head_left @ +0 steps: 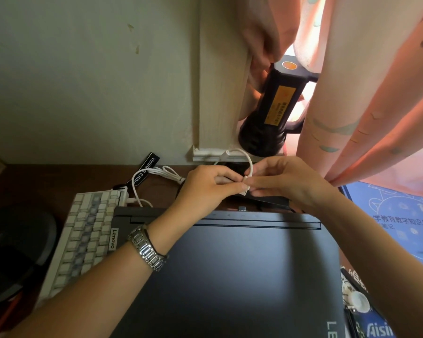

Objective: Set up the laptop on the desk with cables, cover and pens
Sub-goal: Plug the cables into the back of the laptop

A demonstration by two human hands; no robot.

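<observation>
From the head view, the closed Lenovo laptop (230, 264) lies flat on the counter (47, 181), a white keyboard (83, 237) touching its left edge. Behind its rear edge the left hand (205, 189) and right hand (286, 184) both pinch the white cable (248, 167) at its plug (not yet connected, seemingly). Cover and pens look still undone.

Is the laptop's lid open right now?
No, the laptop lies shut, its dark lid facing up, while both hands pinch a white cable behind it.
</observation>
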